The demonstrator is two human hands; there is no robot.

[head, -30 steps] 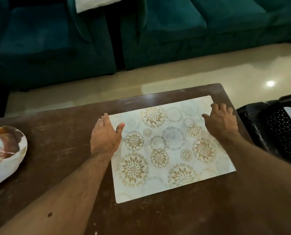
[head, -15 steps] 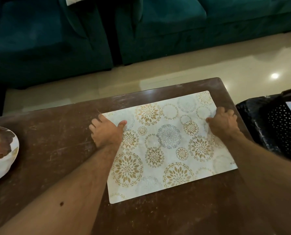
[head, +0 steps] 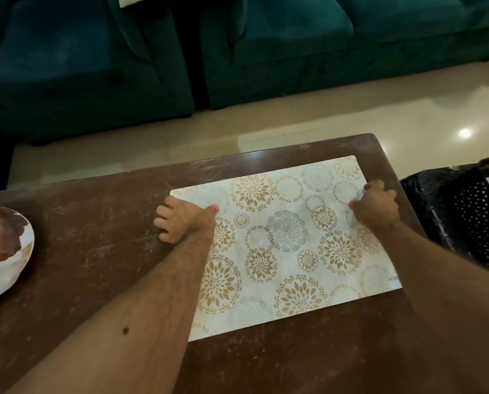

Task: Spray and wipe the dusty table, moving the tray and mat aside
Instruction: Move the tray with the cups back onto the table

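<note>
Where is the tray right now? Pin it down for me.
In the head view the tray sits at the far left edge of the table, partly cut off by the frame, well left of the left hand and the mat.

bare forearms, unsleeved, hands (head: 375, 207) without rings

Worktop (head: 95, 251): dark brown wood, finish scuffed & scratched, dulled by pale dusty streaks, slight sheen at far edge. Mat (head: 289, 245): thin smooth sheet, prob. plastic, matt cream w/ gold & grey floral print. Tray (head: 7, 251): glossy, printed pattern, material not discernible. Basket (head: 471, 220): black perforated plastic. Sofas (head: 280, 46): teal velvety cloth. Floor (head: 294, 120): cream tile, polished, lamp glare reflected.
</note>
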